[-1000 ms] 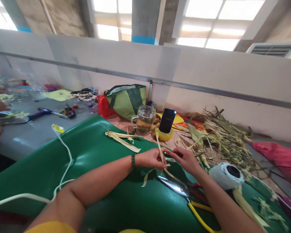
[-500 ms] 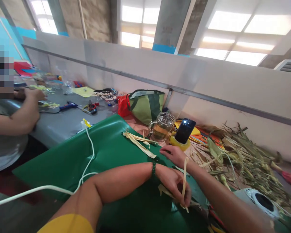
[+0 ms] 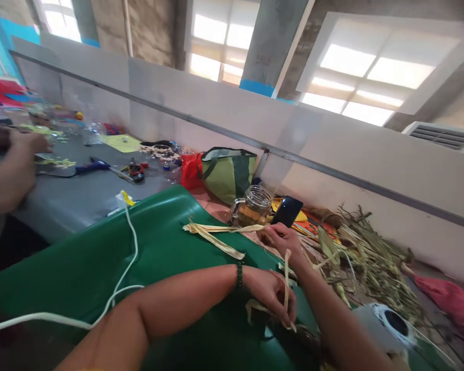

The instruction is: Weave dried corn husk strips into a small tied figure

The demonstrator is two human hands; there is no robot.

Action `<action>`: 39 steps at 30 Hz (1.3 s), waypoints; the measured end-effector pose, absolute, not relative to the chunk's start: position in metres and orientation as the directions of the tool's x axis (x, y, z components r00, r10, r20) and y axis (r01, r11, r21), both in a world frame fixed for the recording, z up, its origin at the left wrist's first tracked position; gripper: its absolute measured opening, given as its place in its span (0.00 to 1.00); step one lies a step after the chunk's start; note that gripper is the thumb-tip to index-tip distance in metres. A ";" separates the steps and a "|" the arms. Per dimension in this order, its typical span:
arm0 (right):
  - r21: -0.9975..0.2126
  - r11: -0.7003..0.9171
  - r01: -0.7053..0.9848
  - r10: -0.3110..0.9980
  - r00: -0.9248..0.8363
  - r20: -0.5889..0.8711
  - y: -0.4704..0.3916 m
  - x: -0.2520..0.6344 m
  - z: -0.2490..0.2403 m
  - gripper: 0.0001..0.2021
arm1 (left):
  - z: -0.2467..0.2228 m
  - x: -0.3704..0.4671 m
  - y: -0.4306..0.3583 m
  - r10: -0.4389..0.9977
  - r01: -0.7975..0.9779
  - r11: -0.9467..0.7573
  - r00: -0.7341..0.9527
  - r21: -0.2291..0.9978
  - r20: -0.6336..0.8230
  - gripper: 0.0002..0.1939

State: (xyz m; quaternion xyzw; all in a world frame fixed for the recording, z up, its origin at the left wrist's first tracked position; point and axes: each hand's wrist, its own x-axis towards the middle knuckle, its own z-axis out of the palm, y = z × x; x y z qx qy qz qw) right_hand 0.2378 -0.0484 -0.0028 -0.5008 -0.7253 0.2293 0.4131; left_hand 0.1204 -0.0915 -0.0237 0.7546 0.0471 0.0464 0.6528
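Note:
My left hand (image 3: 269, 294), with a dark green bead bracelet at its wrist, is closed on a pale dried husk strip (image 3: 286, 275). One end of that strip stands up past the fingers and another piece curls out to the left. Beyond it, my right hand (image 3: 285, 240) reaches across over the left and pinches the near end of a second husk strip (image 3: 232, 228). This strip stretches left, just above the green mat (image 3: 162, 226). A further husk strip (image 3: 218, 244) lies on the mat, meeting it at the far end.
A glass mug (image 3: 253, 206) and a phone (image 3: 288, 211) stand behind my right hand. Dried stalks (image 3: 375, 257) are heaped at right, near a white cylinder (image 3: 384, 324). A white cable (image 3: 131, 242) crosses the mat. A co-worker's arm (image 3: 11, 170) is at far left.
My right hand has moved onto the end of a husk strip and lifted it; that strip now stretches straighter to the right. My left hand keeps its strip. The view has turned slightly right.

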 end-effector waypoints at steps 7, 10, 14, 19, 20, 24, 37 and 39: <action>-0.994 0.107 -0.018 0.973 0.209 0.101 -0.089 0.298 -0.007 0.22 | -0.017 0.119 -0.091 0.566 -0.184 0.125 0.821 0.975 0.082 0.21; -0.996 0.085 0.001 0.968 0.235 0.082 -0.100 0.304 -0.015 0.22 | -0.015 0.120 -0.087 0.657 -0.230 0.216 0.753 0.949 0.033 0.21; -0.965 0.172 0.198 0.931 0.286 0.225 -0.111 0.304 -0.020 0.19 | -0.016 0.122 -0.087 0.690 -0.226 0.257 0.724 0.940 -0.015 0.22; -0.742 0.311 0.593 0.868 0.140 0.476 -0.128 0.292 -0.022 0.10 | -0.018 0.127 -0.089 0.788 -0.241 0.247 0.614 0.939 -0.050 0.26; -0.718 0.332 0.612 0.867 0.102 0.488 -0.132 0.289 -0.023 0.09 | -0.018 0.128 -0.089 0.796 -0.211 0.240 0.601 0.947 -0.068 0.26; -0.767 0.333 0.548 0.898 0.063 0.435 -0.136 0.283 -0.024 0.12 | -0.018 0.127 -0.090 0.790 -0.059 0.148 0.607 0.987 -0.082 0.21; -0.963 0.134 0.234 0.974 0.150 0.172 -0.120 0.300 -0.014 0.18 | -0.021 0.127 -0.090 0.753 0.146 -0.191 0.657 0.971 0.049 0.11; -0.969 0.158 0.190 0.953 0.228 0.200 -0.118 0.306 -0.015 0.20 | -0.018 0.126 -0.090 0.751 0.143 -0.180 0.659 0.973 0.042 0.11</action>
